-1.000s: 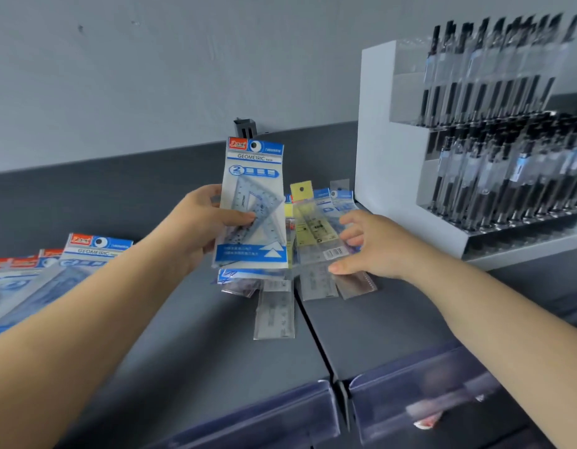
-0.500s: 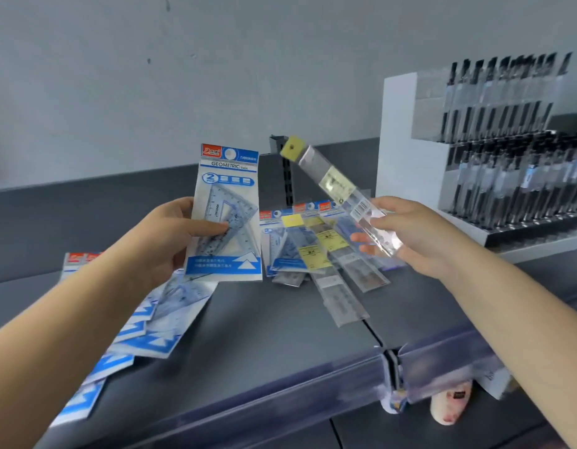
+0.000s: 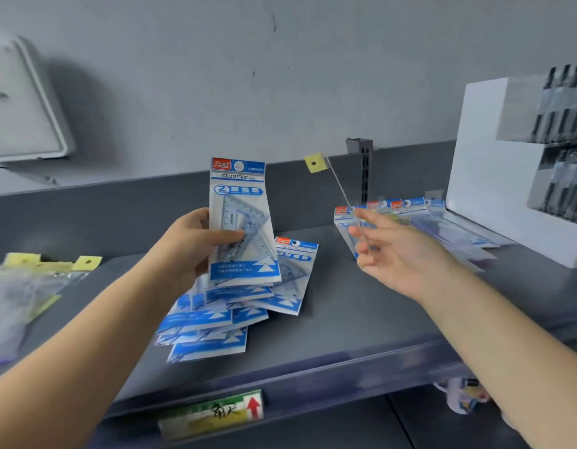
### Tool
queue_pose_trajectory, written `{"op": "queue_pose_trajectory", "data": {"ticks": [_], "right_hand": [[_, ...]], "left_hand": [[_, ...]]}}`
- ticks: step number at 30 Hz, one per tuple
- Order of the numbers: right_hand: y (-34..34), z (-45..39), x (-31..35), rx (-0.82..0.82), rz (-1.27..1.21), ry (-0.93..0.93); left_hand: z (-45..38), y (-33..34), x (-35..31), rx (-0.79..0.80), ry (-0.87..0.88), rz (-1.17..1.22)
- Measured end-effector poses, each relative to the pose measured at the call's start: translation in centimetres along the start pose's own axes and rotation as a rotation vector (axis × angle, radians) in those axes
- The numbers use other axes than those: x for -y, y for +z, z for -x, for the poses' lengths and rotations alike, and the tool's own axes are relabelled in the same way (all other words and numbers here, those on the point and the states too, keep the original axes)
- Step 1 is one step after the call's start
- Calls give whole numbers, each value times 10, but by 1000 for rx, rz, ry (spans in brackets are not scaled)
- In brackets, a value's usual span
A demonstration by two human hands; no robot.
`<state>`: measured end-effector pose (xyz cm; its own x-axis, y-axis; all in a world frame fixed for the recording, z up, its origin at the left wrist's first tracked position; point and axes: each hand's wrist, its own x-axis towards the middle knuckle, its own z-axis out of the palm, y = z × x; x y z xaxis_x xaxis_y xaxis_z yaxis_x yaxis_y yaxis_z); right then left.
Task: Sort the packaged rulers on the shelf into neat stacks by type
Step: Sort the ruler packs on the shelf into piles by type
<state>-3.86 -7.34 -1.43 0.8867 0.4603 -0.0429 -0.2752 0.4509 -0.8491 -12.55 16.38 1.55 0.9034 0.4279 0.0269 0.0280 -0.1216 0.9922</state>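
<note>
both hands gripping, set-square pack [image 3: 240, 222], slim ruler [image 3: 337, 181]

My left forearm comes in from the lower left corner of the frame and rises toward the centre. My left hand [image 3: 190, 251] sits just left of centre, fingers wrapped behind a packet, thumb pressed flat across its front, the packet upright. My right forearm comes in from the lower right edge and angles up toward centre right. My right hand [image 3: 400, 254] is palm-up, its fingertips [image 3: 361, 234] pinching the lower end of a thin clear ruler pack seen edge-on, the other fingers loosely curled.
</note>
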Motion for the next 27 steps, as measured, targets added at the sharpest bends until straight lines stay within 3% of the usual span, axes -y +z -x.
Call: {"op": "queue_pose_trajectory", "data": {"ticks": [5, 10, 22, 27], "right_hand": [[27, 14, -11, 59, 104, -25], [56, 34, -25, 145, 277, -52], [137, 77, -82, 223, 295, 26], [185, 83, -106, 258, 292, 41]], "left_hand": [[5, -29, 3, -55, 42, -4], [26, -63, 9, -220, 163, -167], [109, -152, 35, -333, 340, -1117], [123, -200, 41, -384, 361, -1404]]}}
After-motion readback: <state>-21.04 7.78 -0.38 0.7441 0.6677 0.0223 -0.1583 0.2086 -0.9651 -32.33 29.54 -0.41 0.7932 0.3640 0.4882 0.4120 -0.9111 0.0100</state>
